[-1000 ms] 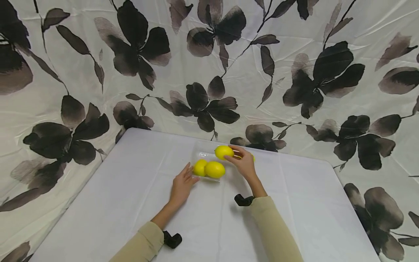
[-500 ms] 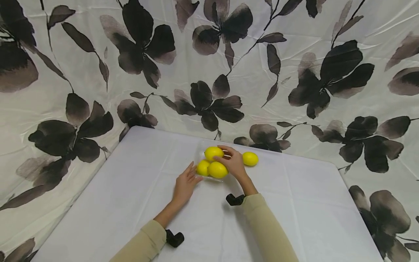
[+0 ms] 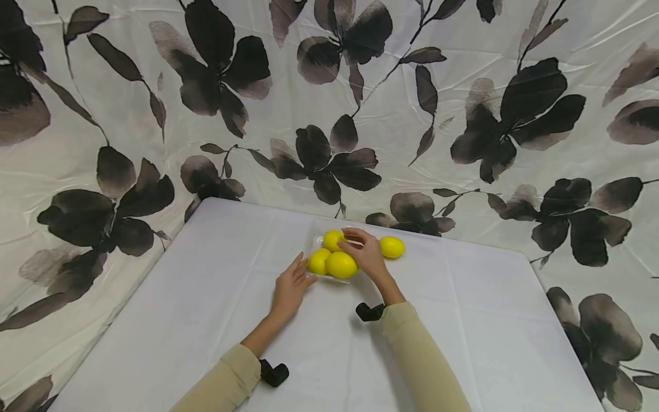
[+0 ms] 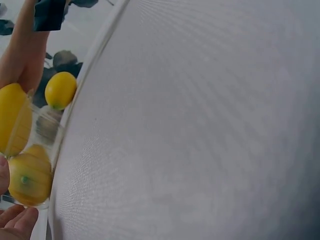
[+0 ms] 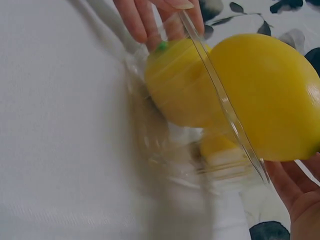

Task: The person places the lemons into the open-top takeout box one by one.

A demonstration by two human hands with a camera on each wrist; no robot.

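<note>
In the head view a clear plastic container (image 3: 337, 280) holds three yellow lemons: a left one (image 3: 318, 261), a front one (image 3: 341, 264) and a back one (image 3: 332, 240). My left hand (image 3: 290, 289) steadies the container's front left corner, fingers straight along its side and thumb at the front. My right hand (image 3: 364, 252) is over the container's right side. Its thumb and fingers are spread beside the back lemon, with no grip visible; whether they still touch it is unclear. The right wrist view shows its fingers (image 5: 285, 182) behind the large front lemon (image 5: 265, 95).
Another lemon (image 3: 392, 247) lies on the white-covered table (image 3: 221, 286) right of the container, near the back edge. A cloth with dark flowers (image 3: 340, 154) hangs behind. Black wrist cameras (image 3: 274, 373) sit below both sleeves.
My right hand has carried a lemon leftward into the container's back part, and its fingers have loosened from it. The lemon sits lower now. My left hand has stayed at the corner.
</note>
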